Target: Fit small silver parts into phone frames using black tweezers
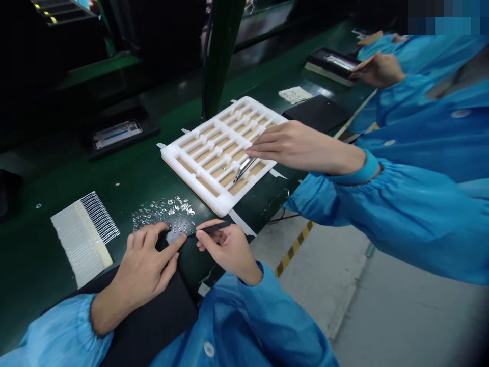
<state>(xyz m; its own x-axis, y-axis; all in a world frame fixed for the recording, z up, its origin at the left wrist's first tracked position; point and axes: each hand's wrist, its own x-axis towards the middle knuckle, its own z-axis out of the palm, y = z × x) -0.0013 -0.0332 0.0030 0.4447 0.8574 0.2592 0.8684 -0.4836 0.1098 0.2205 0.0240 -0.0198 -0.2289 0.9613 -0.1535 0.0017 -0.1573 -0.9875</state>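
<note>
My right hand (229, 250) pinches slim black tweezers (216, 227), held like a pen, with the tip pointing left. My left hand (147, 260) lies palm down with its fingers apart, and a fingertip almost meets the tweezers' tip. Many small shiny metal pieces (164, 211) are scattered on the green table (133, 183) just beyond my left fingers. Under my left wrist is a black pad or case (156, 321). Whatever lies right at the tweezers' tip is too small to make out.
A co-worker's hand (294, 145) lowers or lifts a phone-like metal part (244, 167) at a white slotted foam tray (173, 150). Left stands a sheet with thin strips (82, 239). A black fixture (118, 135) sits behind. Another person's hand (378, 69) touches a black fixture (332, 63).
</note>
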